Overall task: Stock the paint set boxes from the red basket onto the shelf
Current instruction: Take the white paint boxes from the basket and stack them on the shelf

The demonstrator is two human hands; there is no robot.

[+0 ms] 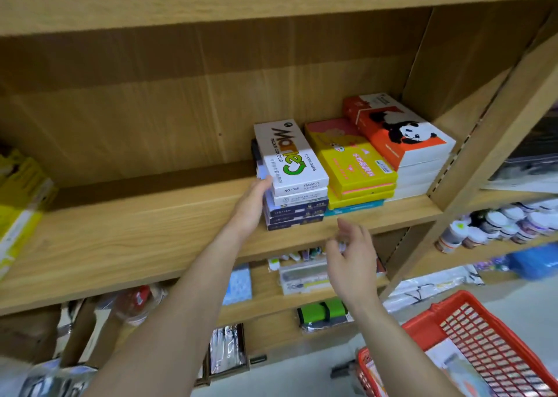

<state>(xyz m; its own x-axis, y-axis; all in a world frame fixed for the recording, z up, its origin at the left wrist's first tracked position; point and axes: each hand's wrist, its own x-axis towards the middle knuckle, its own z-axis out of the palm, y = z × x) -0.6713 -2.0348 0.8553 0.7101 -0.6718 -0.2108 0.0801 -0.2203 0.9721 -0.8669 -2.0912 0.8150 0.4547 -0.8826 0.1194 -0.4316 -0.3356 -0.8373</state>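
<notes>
Left hand (pixel 252 206) is flat against the left side of the stack topped by the white watercolour box (pixel 291 158) on the wooden shelf (pixel 126 245), not gripping anything. Right hand (pixel 351 258) hovers loose and empty below the shelf edge. Red basket (pixel 471 342) sits lower right.

Bright even light, edges bent, blurred

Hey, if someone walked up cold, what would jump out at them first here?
Three stacks of paint set boxes at the wooden shelf's right end: the orange panda box tops the tallest. The left hand presses the white Marie's watercolour box stack; the right hand hovers empty. A red mesh basket sits lower right.
</notes>
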